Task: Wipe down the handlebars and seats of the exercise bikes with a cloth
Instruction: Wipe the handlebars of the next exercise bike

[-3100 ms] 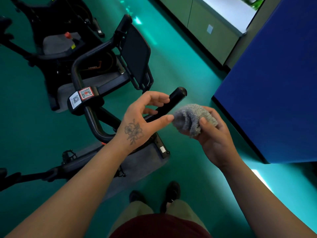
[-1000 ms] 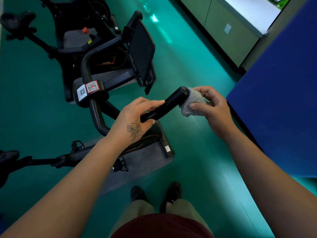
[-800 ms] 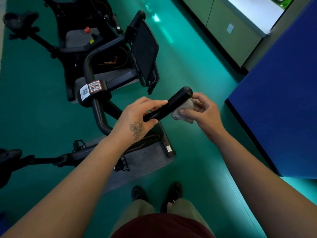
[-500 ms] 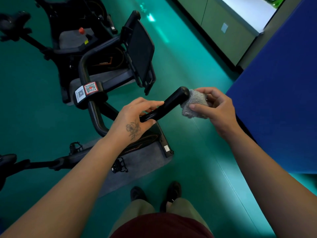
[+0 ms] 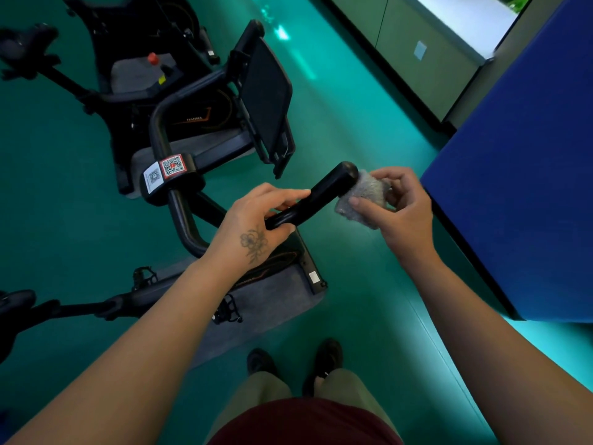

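- My left hand (image 5: pixel 256 220) is curled around the black handlebar (image 5: pixel 316 197), thumb under and fingers over the top, so that grip is closed on the bar partway along its length.
- My right hand (image 5: pixel 401 203) has the grey cloth (image 5: pixel 362 197) bunched between thumb and fingers; that grip is closed on the cloth.
- The cloth is pressed against the free, rounded end of the handlebar, on its right side, touching it.
- The handlebar slants up and to the right from my left hand, and below the hand it bends back toward a clamp carrying two code stickers (image 5: pixel 165 171), one white and one red-edged.
- Beyond the clamp stands a dark, flat screen (image 5: pixel 266 101) on the same bike, tilted and facing away to the right.
- The bike's base (image 5: pixel 276 293) sits on the green floor (image 5: pixel 369 284) just ahead of my shoes (image 5: pixel 295 361); a pedal (image 5: pixel 226 311) shows under my left forearm.
- At the left edge a dark seat (image 5: pixel 16 303) juts in on a long post, well apart from both hands.
- A second bike (image 5: pixel 144 69) stands farther back at upper left, with a small red knob (image 5: pixel 153 58) on its frame.
- A large blue block (image 5: pixel 519 175) fills the right side, close beside my right hand but not touching it.
- A pale cabinet (image 5: pixel 417 53) runs along the far wall.
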A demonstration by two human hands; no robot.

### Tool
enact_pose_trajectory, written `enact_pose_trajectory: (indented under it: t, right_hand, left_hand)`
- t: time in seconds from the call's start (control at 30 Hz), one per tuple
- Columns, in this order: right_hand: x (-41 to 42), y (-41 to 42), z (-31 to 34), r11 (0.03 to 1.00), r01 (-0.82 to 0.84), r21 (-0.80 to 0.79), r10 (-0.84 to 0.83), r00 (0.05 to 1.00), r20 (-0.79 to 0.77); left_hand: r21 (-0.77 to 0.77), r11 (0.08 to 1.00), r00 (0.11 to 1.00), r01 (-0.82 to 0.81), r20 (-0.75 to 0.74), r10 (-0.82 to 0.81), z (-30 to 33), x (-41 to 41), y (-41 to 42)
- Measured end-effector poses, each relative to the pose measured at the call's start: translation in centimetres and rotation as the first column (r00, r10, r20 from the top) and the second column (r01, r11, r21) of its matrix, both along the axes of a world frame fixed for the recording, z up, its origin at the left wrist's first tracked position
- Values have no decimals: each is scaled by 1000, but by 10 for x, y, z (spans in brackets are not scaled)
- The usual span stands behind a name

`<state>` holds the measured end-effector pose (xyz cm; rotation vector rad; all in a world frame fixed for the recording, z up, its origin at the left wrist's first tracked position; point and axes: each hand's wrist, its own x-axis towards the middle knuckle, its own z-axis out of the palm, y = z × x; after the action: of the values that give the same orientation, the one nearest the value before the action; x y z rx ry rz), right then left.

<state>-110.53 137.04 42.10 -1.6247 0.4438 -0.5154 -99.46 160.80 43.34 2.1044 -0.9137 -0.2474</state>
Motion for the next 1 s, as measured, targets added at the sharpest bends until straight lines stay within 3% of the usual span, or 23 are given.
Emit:
enact_pose_trajectory:
  t: [0.13,0.4,0.73,0.9,1.0]
  right_hand:
    - [3,6,1,993,79,-86,-73,995,74]
    - [1,49,-28,982,125,-141,-121,992,39]
    - [-4,29,-10,974,111,199,-142,979,149]
    - [-5,53,-24,968,117,223,-136,988,71]
    - [-9,66,-32,980,122,156,-131,990,51]
  left_hand:
    - [2,1000,1000,-2,4,2,-2,0,0]
    - [24,999,1000,23,5,-23,-3,3,2]
    - [4,998,998,63,-18,-63,-10,9,6]
    - [21,995,996,94,-16,-93,-9,13,8]
    - [35,992,993,119,0,-119,-6,15,9]
